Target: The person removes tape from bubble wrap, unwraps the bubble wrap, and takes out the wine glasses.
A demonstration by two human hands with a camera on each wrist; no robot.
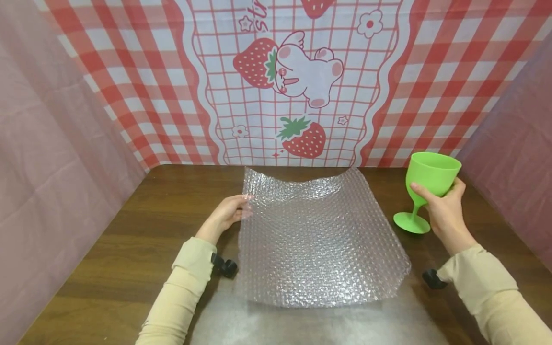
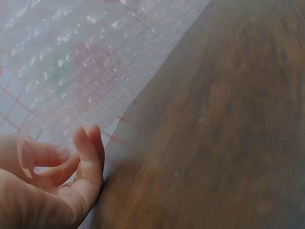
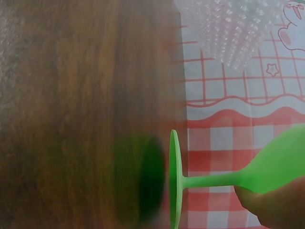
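Note:
A clear sheet of bubble wrap [image 1: 319, 239] spreads over the middle of the table, its far corners curling upward. At its left edge my left hand [image 1: 227, 213] pinches the sheet between thumb and fingers; the left wrist view shows the hand [image 2: 62, 176] with the wrap [image 2: 95, 62] rising beyond it. On the right, my right hand [image 1: 448, 215] grips a bright green plastic goblet [image 1: 433, 167] around the lower bowl. The goblet is nearly upright. In the right wrist view its round foot [image 3: 175, 181] hangs slightly above the wood, apart from its reflection.
A greyish, shiny surface [image 1: 319, 326] lies at the front of the brown wooden table [image 1: 142, 230], partly under the wrap. Behind the table hangs a red-and-white checked strawberry cloth [image 1: 164, 86]. Pink curtains [image 1: 56, 143] close off both sides.

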